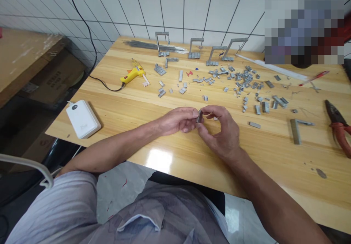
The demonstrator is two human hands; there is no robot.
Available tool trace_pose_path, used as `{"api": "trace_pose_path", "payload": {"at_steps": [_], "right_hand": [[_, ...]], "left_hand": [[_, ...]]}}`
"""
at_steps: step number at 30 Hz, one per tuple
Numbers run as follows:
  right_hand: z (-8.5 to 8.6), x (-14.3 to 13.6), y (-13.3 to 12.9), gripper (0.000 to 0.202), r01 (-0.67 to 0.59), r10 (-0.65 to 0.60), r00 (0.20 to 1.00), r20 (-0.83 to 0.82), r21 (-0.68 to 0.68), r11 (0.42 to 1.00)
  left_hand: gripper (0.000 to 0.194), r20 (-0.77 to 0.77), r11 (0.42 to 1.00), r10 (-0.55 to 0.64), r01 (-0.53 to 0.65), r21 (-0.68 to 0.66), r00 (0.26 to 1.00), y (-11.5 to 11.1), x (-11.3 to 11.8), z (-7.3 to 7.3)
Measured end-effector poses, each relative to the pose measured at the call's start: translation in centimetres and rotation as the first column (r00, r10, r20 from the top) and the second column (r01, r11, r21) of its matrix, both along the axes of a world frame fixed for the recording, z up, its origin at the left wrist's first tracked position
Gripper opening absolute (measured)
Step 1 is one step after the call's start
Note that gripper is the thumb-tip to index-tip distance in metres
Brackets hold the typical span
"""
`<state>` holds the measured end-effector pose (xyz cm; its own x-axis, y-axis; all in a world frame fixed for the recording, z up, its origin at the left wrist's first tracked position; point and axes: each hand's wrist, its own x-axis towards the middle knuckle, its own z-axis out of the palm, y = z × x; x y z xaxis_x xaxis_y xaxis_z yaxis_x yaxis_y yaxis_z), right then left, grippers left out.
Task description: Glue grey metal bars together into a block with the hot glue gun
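Note:
Between my two hands, above the near part of the wooden table (131, 108), is a small grey strip of staples (200, 116). My left hand (182, 119) pinches it from the left with thumb and fingers. The thumb and forefinger of my right hand (222, 128) close on its other side. Beyond them lie many loose staple pieces (245, 77), some in short blocks. A short staple strip (255, 124) lies right of my right hand, and farther right is an L-shaped staple piece (295, 131).
Several upright frames built of staples (196, 48) stand along the tiled wall, near a bundle of thin wires (142, 46). A yellow glue gun (133, 74) and a white power bank (83, 119) lie left. Red-handled pliers (338, 127) and a red pen (314, 78) are right.

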<state>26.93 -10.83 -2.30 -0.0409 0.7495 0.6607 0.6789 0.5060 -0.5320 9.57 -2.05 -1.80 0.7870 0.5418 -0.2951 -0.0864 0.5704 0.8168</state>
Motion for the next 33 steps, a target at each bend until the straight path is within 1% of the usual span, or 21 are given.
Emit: {"api": "trace_pose_path", "payload": {"at_steps": [5, 9, 13, 17, 19, 21, 23, 25, 27, 29, 31, 33], "right_hand": [[-0.1, 0.1, 0.3, 0.040, -0.049, 0.048, 0.999, 0.024, 0.059, 0.997], [-0.2, 0.2, 0.4, 0.036, -0.037, 0.035, 0.998, 0.055, 0.039, 0.999], [-0.1, 0.3, 0.3, 0.033, -0.026, 0.025, 0.999, 0.038, 0.044, 0.999], [-0.1, 0.3, 0.2, 0.026, -0.035, 0.035, 0.999, -0.023, 0.003, 0.999], [-0.1, 0.4, 0.2, 0.020, -0.050, 0.040, 0.989, -0.146, -0.070, 0.996], [-0.2, 0.4, 0.3, 0.014, -0.099, 0.031, 0.934, -0.355, -0.177, 0.979], [-0.3, 0.5, 0.4, 0.011, -0.170, -0.008, 0.829, -0.559, -0.266, 0.949], [-0.5, 0.7, 0.6, 0.012, -0.230, -0.048, 0.723, -0.689, -0.306, 0.924], [-0.6, 0.8, 0.8, 0.013, -0.279, -0.062, 0.648, -0.759, -0.312, 0.908], [-0.7, 0.9, 0.9, 0.014, -0.327, -0.058, 0.598, -0.799, -0.310, 0.893], [-0.7, 1.0, 0.9, 0.015, -0.363, -0.050, 0.568, -0.822, -0.304, 0.881], [-0.6, 1.0, 0.9, 0.015, -0.383, -0.034, 0.556, -0.831, -0.292, 0.876]], "left_hand": [[0.038, -0.015, 1.000, 0.016, -0.016, 0.002, 1.000, 0.0, 0.1, -0.3], [0.045, -0.010, 0.998, 0.037, -0.036, 0.042, 0.999, 0.0, 0.0, -0.4], [0.052, -0.024, 0.995, 0.041, -0.038, 0.097, 0.999, -0.1, 0.1, -0.2], [0.055, -0.023, 0.991, 0.020, -0.017, 0.131, 1.000, -0.2, 0.0, -0.3], [0.055, -0.018, 0.987, 0.005, -0.002, 0.163, 1.000, -0.2, -0.1, -0.4], [0.053, -0.018, 0.975, -0.002, 0.006, 0.224, 1.000, -0.3, -0.2, -0.6], [0.050, -0.037, 0.949, 0.010, 0.002, 0.314, 0.999, -0.4, -0.3, -0.5], [0.047, -0.065, 0.912, 0.057, -0.026, 0.409, 0.996, -0.5, -0.4, -0.4], [0.044, -0.072, 0.876, 0.133, -0.083, 0.475, 0.989, -0.7, -0.4, -0.2], [0.044, -0.068, 0.847, 0.196, -0.134, 0.515, 0.978, -0.8, -0.3, -0.2], [0.040, -0.087, 0.822, 0.226, -0.143, 0.551, 0.970, -0.8, -0.3, -0.3], [0.035, -0.121, 0.797, 0.242, -0.125, 0.591, 0.963, -0.6, -0.4, -0.2]]}}
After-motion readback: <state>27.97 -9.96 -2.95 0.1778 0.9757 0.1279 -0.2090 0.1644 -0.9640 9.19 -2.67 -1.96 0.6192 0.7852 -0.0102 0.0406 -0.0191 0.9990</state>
